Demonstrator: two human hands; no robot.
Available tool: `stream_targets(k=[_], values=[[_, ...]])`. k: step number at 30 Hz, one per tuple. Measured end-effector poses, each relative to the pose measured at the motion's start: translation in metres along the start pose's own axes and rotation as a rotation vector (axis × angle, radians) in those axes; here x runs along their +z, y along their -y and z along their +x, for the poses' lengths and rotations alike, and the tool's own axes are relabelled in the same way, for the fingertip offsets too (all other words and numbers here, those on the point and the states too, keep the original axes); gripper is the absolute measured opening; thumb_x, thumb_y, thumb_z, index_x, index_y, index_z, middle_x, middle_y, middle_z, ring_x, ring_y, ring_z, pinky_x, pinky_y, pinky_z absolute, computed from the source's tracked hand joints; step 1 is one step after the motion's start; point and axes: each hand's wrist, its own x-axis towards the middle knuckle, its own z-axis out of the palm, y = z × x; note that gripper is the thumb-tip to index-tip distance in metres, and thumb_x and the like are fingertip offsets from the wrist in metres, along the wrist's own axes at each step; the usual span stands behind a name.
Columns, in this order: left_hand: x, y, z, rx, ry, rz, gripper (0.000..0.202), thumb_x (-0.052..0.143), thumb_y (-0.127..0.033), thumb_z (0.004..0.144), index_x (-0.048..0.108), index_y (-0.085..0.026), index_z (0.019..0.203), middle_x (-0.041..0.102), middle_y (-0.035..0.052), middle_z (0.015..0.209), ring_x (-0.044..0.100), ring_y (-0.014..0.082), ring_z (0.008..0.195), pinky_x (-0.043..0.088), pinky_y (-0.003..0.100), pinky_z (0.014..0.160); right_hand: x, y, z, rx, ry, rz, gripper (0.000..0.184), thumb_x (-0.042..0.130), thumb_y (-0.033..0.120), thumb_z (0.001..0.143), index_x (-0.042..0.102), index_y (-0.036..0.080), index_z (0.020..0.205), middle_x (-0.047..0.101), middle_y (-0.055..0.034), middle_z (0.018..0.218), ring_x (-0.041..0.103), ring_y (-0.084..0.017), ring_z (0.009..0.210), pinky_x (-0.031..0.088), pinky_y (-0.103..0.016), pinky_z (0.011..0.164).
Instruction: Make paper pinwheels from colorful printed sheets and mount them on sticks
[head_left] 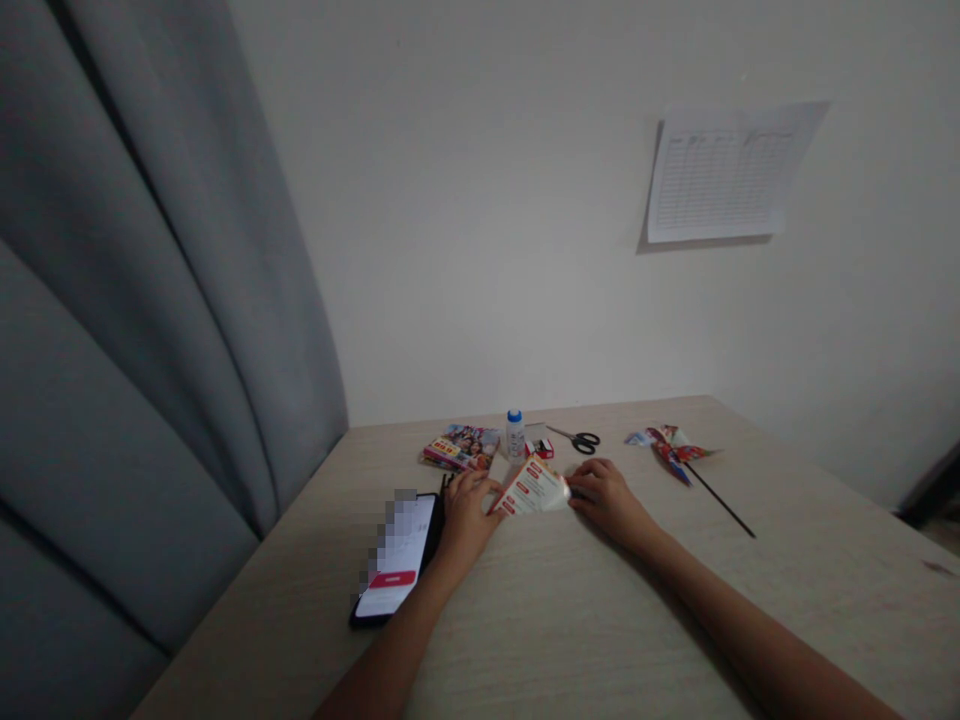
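A folded piece of printed paper (534,488), white with red labels, lies on the table between my two hands. My left hand (471,508) pinches its left corner between thumb and fingers. At the right corner, my right hand (606,497) has its fingers closed on the paper's edge. Just behind the paper stand a white bottle with a blue cap (515,436) and a small red and white box (539,447). Black-handled scissors (585,441) lie a little farther right.
A phone (397,560) with a lit screen lies beside my left forearm. Colourful printed booklets (463,446) are stacked behind my left hand. A paper pinwheel (670,447) on a dark stick rests at the right. A grey curtain (165,280) hangs along the table's left side.
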Motion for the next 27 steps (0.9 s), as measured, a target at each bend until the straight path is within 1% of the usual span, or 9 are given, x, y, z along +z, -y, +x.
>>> stream_targets(k=[5, 8, 11, 16, 22, 24, 27], values=[[-0.001, -0.001, 0.0, -0.01, 0.013, 0.015, 0.026, 0.079, -0.018, 0.069, 0.074, -0.027, 0.092, 0.064, 0.0023, 0.125, 0.048, 0.0261, 0.127, 0.033, 0.043, 0.11, -0.001, 0.002, 0.001, 0.01, 0.002, -0.034, 0.033, 0.065, 0.026, 0.081, 0.074, 0.024, 0.113, 0.068, -0.011, 0.107, 0.055, -0.027, 0.105, 0.043, -0.041, 0.094], [-0.001, -0.001, 0.0, -0.011, 0.023, 0.02, 0.027, 0.079, -0.018, 0.069, 0.074, -0.027, 0.094, 0.064, 0.0025, 0.125, 0.048, 0.0264, 0.127, 0.033, 0.043, 0.11, -0.001, 0.002, 0.001, 0.013, -0.007, 0.013, 0.03, 0.064, 0.025, 0.082, 0.074, 0.022, 0.109, 0.069, -0.011, 0.104, 0.058, -0.026, 0.101, 0.044, -0.04, 0.093], [0.0, 0.0, 0.0, 0.001, 0.02, 0.018, 0.028, 0.079, -0.018, 0.068, 0.073, -0.026, 0.094, 0.064, 0.0029, 0.124, 0.048, 0.0255, 0.126, 0.033, 0.041, 0.11, 0.0, 0.002, 0.001, 0.028, 0.007, 0.065, 0.027, 0.062, 0.026, 0.082, 0.073, 0.02, 0.106, 0.07, -0.0103, 0.102, 0.061, -0.025, 0.099, 0.045, -0.039, 0.093], [0.001, 0.002, 0.0, 0.011, 0.025, 0.018, 0.028, 0.078, -0.018, 0.07, 0.073, -0.027, 0.095, 0.065, 0.0023, 0.123, 0.049, 0.0247, 0.125, 0.033, 0.04, 0.11, 0.0, 0.004, 0.001, 0.082, 0.023, 0.082, 0.027, 0.061, 0.028, 0.08, 0.072, 0.017, 0.103, 0.071, -0.0118, 0.106, 0.062, -0.027, 0.102, 0.045, -0.039, 0.094], [0.002, 0.004, 0.0, 0.014, 0.041, 0.04, 0.035, 0.077, -0.02, 0.072, 0.073, -0.03, 0.105, 0.062, 0.0026, 0.129, 0.044, 0.0262, 0.13, 0.028, 0.044, 0.113, -0.003, 0.006, 0.0, 0.082, 0.02, 0.09, 0.028, 0.061, 0.027, 0.079, 0.073, 0.02, 0.103, 0.071, -0.0106, 0.108, 0.061, -0.027, 0.105, 0.044, -0.039, 0.097], [0.001, 0.004, 0.0, 0.027, 0.041, 0.031, 0.032, 0.077, -0.019, 0.071, 0.075, -0.029, 0.102, 0.062, 0.0027, 0.129, 0.044, 0.0262, 0.13, 0.029, 0.043, 0.113, -0.006, 0.007, 0.0, 0.086, 0.022, 0.106, 0.028, 0.061, 0.026, 0.078, 0.073, 0.02, 0.103, 0.072, -0.0101, 0.108, 0.061, -0.026, 0.106, 0.044, -0.039, 0.098], [0.0, 0.004, 0.001, 0.04, 0.037, 0.003, 0.018, 0.077, -0.019, 0.071, 0.076, -0.025, 0.088, 0.064, 0.0036, 0.126, 0.045, 0.0267, 0.129, 0.031, 0.042, 0.112, -0.012, 0.008, -0.001, 0.086, 0.033, 0.151, 0.026, 0.059, 0.025, 0.079, 0.075, 0.022, 0.099, 0.072, -0.0087, 0.108, 0.061, -0.026, 0.108, 0.043, -0.039, 0.1]])
